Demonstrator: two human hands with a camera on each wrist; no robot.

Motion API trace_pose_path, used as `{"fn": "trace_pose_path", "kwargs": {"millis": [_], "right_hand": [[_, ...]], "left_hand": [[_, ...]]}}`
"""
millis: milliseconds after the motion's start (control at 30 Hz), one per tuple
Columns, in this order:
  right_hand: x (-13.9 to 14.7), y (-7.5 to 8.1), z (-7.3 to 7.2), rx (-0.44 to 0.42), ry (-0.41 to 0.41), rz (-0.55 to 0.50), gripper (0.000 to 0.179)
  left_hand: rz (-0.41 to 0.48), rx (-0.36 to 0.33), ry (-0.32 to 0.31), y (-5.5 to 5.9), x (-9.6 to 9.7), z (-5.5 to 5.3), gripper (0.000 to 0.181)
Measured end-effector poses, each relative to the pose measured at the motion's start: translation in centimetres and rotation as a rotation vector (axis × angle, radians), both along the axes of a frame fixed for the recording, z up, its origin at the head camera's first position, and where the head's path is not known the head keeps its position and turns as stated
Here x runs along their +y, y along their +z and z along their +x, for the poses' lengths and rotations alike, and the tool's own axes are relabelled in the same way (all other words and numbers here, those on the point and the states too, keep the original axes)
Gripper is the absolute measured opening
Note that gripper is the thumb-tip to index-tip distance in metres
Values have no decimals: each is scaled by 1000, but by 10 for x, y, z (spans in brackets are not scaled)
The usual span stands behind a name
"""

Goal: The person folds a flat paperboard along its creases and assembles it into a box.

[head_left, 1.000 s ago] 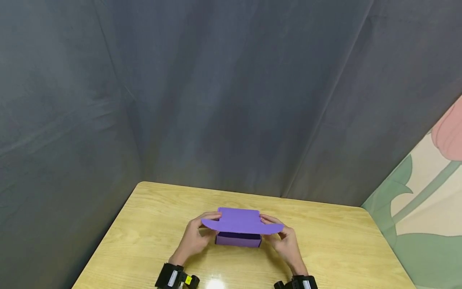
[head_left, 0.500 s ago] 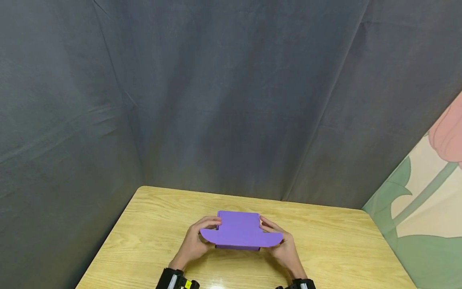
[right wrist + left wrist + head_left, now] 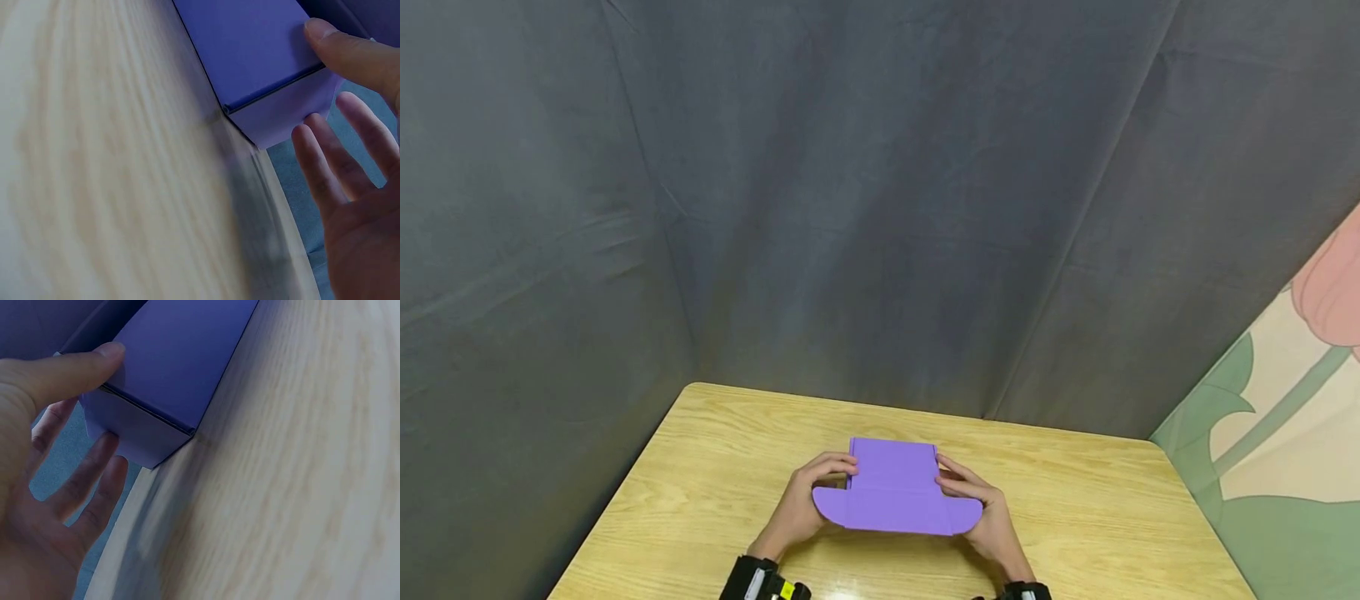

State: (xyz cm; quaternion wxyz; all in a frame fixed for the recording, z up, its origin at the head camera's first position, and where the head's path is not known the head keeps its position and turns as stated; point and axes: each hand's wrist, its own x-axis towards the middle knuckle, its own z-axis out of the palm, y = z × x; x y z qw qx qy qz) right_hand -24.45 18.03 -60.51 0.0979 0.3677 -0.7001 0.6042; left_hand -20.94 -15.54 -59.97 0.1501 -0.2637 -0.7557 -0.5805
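A purple cardboard box [image 3: 895, 467] rests on the table with its lid folded over the top. The lid's front flap [image 3: 898, 510] juts toward me, a rounded ear at each end. My left hand [image 3: 797, 504] grips the box's left end; in the left wrist view its thumb [image 3: 75, 376] presses the front wall near the corner, while fingertips touch the end wall. At the opposite end, my right hand [image 3: 992, 517] holds the box likewise, its thumb [image 3: 356, 53] on the front wall. From the head view, the flap hides both thumbs and the box's front.
The wooden table [image 3: 737, 442] has its far edge just beyond the box. Behind it hangs a dark grey curtain [image 3: 865, 208]. At the right is a floral-patterned cloth [image 3: 1292, 450]. A black wrist camera [image 3: 763, 579] sits on the left wrist.
The lid and its flap have swung down toward me, covering the opening and front wall that showed a second ago. Both hands stay at the box's ends.
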Motion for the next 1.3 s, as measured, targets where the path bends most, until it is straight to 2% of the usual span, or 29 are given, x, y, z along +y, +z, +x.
{"fn": "trace_pose_path", "kwargs": {"millis": [167, 367, 600, 767, 900, 1100, 1200, 1300], "right_hand": [[1, -1, 1, -49, -4, 16, 46], [1, 0, 1, -90, -8, 13, 45], [1, 1, 3, -137, -2, 22, 45], [3, 1, 0, -137, 9, 30, 44], [3, 7, -5, -141, 4, 49, 45], [-6, 24, -18, -156, -5, 50, 40], [-12, 30, -20, -174, 17, 44, 40], [-14, 36, -14, -193, 13, 49, 48]], "left_hand": [[4, -45, 3, -1, 1, 0, 51], [1, -46, 0, -4, 0, -2, 49], [8, -95, -3, -5, -1, 0, 46], [-15, -81, 19, -4, -1, -1, 43], [-15, -59, 18, 0, -3, -6, 40], [10, -55, 5, 15, -10, -17, 37], [17, -51, 17, 20, -14, -13, 38], [32, -55, 24, 23, -17, -6, 46]]}}
